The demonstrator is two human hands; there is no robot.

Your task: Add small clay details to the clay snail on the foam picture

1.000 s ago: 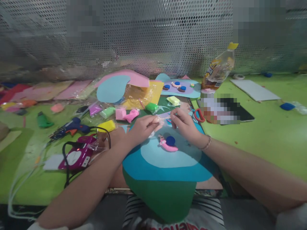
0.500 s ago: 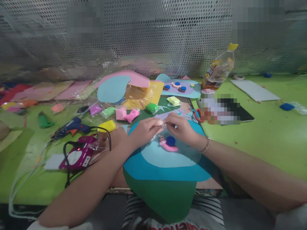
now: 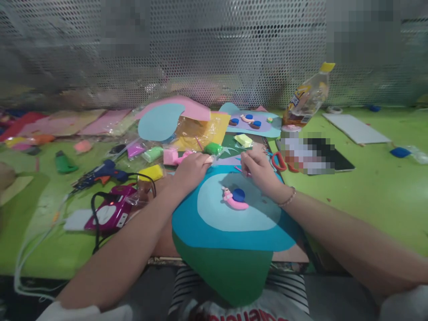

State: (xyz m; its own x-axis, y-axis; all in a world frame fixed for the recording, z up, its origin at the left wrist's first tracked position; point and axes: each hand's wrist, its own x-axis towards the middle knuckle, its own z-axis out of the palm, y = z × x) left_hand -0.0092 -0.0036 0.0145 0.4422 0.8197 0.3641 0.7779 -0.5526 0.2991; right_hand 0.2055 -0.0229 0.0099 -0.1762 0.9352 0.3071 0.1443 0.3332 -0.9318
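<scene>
A pink clay snail (image 3: 236,203) with a dark blue shell lies on the light blue paper shape (image 3: 214,214), which sits on a larger blue paper (image 3: 194,234). Above and left of the snail, my left hand (image 3: 194,171) is closed on a small clear packet with pale clay (image 3: 210,160). My right hand (image 3: 259,171) is above and right of the snail, its fingers curled around a thin pink stick (image 3: 242,171). A dark green paper (image 3: 227,272) extends under the blue one, past the table's front edge.
On the left are a glue gun (image 3: 103,174), a magenta power strip (image 3: 112,211) with cables, and clay packets. Orange-handled scissors (image 3: 278,161) and a tablet (image 3: 337,156) lie right. Behind stand a tilted bottle (image 3: 306,100) and a purple paper with clay snails (image 3: 247,127).
My hands have moved apart: the left went left with the packet, the right slightly right. The thin pink stick now shows at my right hand.
</scene>
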